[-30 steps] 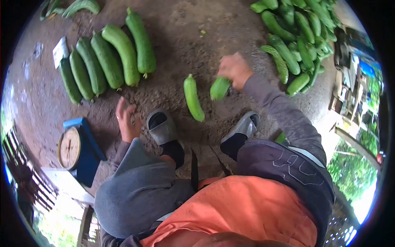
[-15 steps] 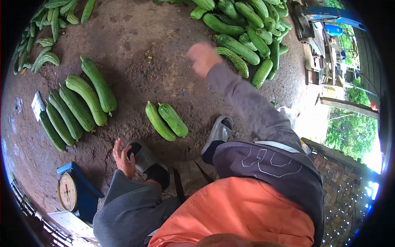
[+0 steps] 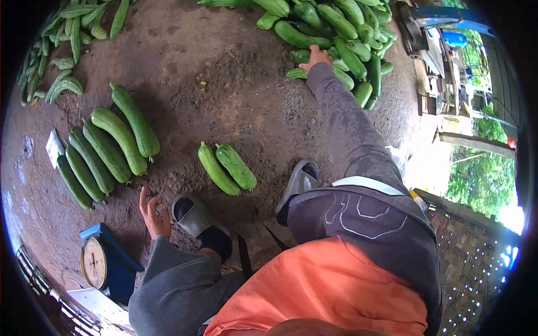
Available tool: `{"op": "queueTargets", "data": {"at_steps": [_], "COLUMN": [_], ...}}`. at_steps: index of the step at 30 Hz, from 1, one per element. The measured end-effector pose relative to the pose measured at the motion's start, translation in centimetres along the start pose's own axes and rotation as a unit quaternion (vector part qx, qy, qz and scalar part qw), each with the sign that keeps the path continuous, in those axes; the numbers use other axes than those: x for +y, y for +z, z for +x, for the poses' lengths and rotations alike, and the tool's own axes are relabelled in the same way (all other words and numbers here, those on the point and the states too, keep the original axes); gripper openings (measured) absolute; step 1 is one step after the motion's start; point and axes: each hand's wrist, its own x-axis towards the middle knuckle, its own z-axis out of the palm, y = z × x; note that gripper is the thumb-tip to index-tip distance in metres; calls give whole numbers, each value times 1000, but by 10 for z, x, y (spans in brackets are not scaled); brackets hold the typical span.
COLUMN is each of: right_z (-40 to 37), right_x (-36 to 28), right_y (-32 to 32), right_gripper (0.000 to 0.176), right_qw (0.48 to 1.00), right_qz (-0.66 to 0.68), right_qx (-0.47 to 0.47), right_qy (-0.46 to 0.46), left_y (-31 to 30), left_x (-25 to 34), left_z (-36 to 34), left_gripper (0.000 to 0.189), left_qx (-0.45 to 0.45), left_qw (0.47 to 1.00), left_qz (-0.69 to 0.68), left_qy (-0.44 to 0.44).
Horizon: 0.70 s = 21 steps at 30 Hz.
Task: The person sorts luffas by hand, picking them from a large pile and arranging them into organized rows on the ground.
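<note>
My right hand (image 3: 317,58) has reached the big pile of green sponge gourds (image 3: 347,22), its fingers curled over a sponge gourd (image 3: 295,74) at the near edge. The hand hides much of that gourd. My left hand (image 3: 155,217) hangs by my knee with its fingers apart, holding nothing. Two sponge gourds (image 3: 235,167) lie side by side on the ground in front of my feet. Left of them, a row of several larger sponge gourds (image 3: 105,151) lies on the dirt.
A blue dial scale (image 3: 115,263) stands at lower left, near my left knee. Curved, ridged gourds (image 3: 70,87) are heaped at upper left. A pale card (image 3: 54,147) lies by the row's end. My sandals (image 3: 193,215) rest on the dirt; a woven wall (image 3: 465,269) is at right.
My right hand has moved right and forward from above bare ground onto the gourd pile, where a gourd has shifted. My left hand has shifted slightly left and down.
</note>
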Motion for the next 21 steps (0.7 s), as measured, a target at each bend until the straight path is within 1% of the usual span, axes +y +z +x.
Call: {"op": "queueTargets", "data": {"at_steps": [1,2,4,5,7,8,9,10,11,12,13,14,16,18,19,20,21], "right_z": [-2,-8,-17,-27,-54,-65,-75,-85,-83,-87,-75,-86,-123,-164,-187,-212,-236], "right_x": [3,12,31,43,61,78,97,118,145,167,200,231,266,306,324,342,359], "right_y": [-1,0,4,2,-27,-45,-63,-80,-93,-102,-109,-126,-163,-203,-217,-229,-238], "right_gripper": [71,71,72,71,71,70,69,68,73,72,70,70,68,66,65,64,63], "right_qw": [999,997,974,974,971,975,973,966,942,893,886,804,664,545,502,466,440], "right_qz": [-2,-3,-46,-45,-39,13,64,115,259,307,331,508,681,755,772,780,780], "right_qx": [6,11,96,107,134,162,191,221,211,330,303,308,310,363,386,411,434], "right_qy": [-41,-73,-200,-196,-192,-153,-115,-77,-18,-4,116,-9,-14,-40,-56,-75,-94], "left_y": [-2,-3,-1,-5,-9,-14,-27,-38,-49,-57,-67,-81,-107,-134,-151,-159,-175], "left_x": [1,1,-1,-8,-19,-24,-22,-9,5,18,25,40,51,67,57,83,77], "left_z": [0,-2,-3,-2,3,7,16,26,34,41,48,56,68,72,78,73,80], "left_gripper": [39,40,40,38,38,38,38,38,38,37,35,34,32,29,31,33,34], "left_qx": [0,8,23,24,41,52,41,53,65,79,80,86,127,137,134,147,149], "left_qw": [1000,1000,998,999,996,994,992,990,986,983,986,980,957,946,947,962,956], "left_qz": [5,-13,-55,-22,-11,-4,8,29,50,68,31,53,136,194,176,122,134], "left_qy": [14,8,5,39,78,95,120,131,142,153,141,170,221,221,235,197,215]}}
